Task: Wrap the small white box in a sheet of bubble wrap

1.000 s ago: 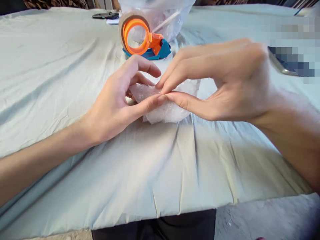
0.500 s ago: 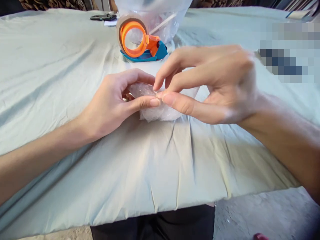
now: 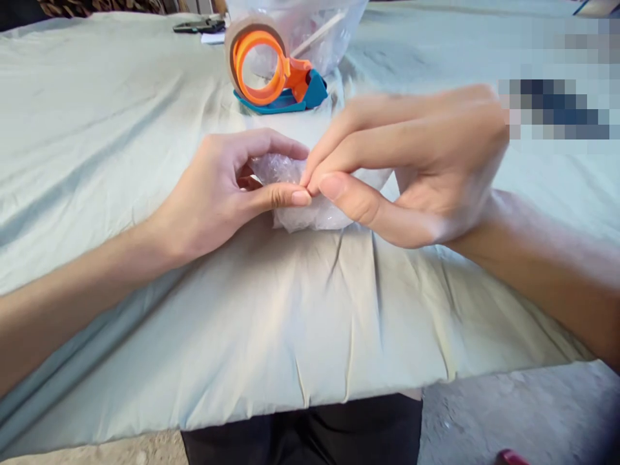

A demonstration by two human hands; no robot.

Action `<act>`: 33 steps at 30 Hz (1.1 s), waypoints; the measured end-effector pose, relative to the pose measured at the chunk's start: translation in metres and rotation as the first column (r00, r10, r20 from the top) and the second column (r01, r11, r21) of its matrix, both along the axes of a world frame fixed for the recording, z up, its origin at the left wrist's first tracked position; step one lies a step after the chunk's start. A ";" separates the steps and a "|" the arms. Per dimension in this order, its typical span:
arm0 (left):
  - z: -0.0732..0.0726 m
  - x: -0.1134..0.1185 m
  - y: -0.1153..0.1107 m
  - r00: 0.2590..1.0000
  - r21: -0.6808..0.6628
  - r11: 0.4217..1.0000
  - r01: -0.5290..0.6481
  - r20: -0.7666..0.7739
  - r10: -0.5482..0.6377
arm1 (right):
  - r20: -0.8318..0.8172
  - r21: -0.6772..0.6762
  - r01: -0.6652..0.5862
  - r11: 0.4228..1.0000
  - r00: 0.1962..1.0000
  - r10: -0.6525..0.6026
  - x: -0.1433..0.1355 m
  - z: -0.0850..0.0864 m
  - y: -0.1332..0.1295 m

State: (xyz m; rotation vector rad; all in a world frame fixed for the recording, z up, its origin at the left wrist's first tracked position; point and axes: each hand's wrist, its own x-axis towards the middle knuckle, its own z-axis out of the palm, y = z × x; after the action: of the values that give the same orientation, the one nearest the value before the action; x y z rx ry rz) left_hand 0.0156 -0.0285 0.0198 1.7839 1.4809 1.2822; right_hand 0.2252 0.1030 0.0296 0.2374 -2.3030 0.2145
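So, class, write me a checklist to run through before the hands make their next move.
1. Left hand holding the crinkled clear plastic wrap: ok.
2. Right hand beside the left thumb: ok.
3. Right fingers gripping the wrap: cannot tell.
4. Wrap smooth and flat: not ok, it is crumpled.
5. Orange-and-blue tape dispenser clear of both hands: ok.
6. Anything inside the wrap: cannot tell.

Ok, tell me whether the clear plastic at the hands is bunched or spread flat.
Bunched: the clear plastic is crinkled and raised, gripped by the left hand.
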 end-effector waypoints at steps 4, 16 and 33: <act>-0.001 0.001 0.002 0.999 0.013 0.999 0.045 -0.008 -0.045 | 0.050 -0.176 -0.052 0.983 0.997 0.062 -0.005 -0.001 -0.004; -0.009 0.005 0.000 0.974 0.113 0.993 0.021 -0.227 0.005 | -0.098 -0.300 -0.055 0.952 0.995 0.027 -0.025 -0.020 0.007; -0.021 0.001 -0.002 0.858 0.090 0.995 0.035 -0.513 0.016 | -0.140 -0.274 0.241 0.931 0.948 -0.286 -0.036 -0.027 0.024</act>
State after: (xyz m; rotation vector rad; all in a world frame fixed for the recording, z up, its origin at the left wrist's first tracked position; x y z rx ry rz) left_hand 0.0163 -0.0300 -0.0010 2.3232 1.6974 0.9157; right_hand 0.1891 0.1266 0.0031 -0.1789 -2.0768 0.3329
